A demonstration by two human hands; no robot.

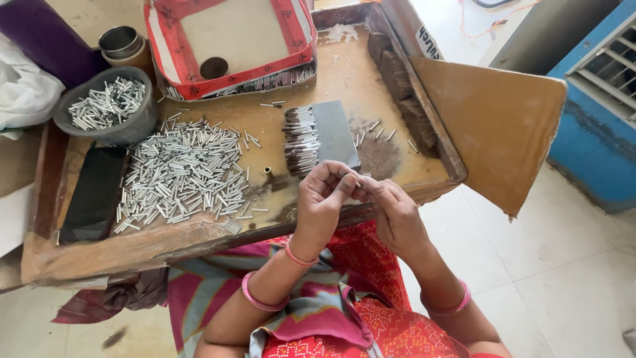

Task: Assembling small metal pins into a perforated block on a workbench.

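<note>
My left hand (pixel 322 199) and my right hand (pixel 392 211) meet at the fingertips over the near edge of a wooden tray (pixel 199 242). They pinch something small between them; I cannot make out what it is. Just beyond my fingers lies a grey block (pixel 335 134) with a row of small silver tubes (pixel 299 140) stacked against its left side. A large loose heap of silver tubes (pixel 182 174) covers the tray to the left of my hands.
A grey bowl (pixel 103 129) of tubes stands at the tray's back left, a black phone (pixel 95 193) lies on its left side. A red and white box (pixel 232 43) sits behind. A brown board (pixel 493 122) leans on the right. Metal cups (pixel 121 43) stand at the far left.
</note>
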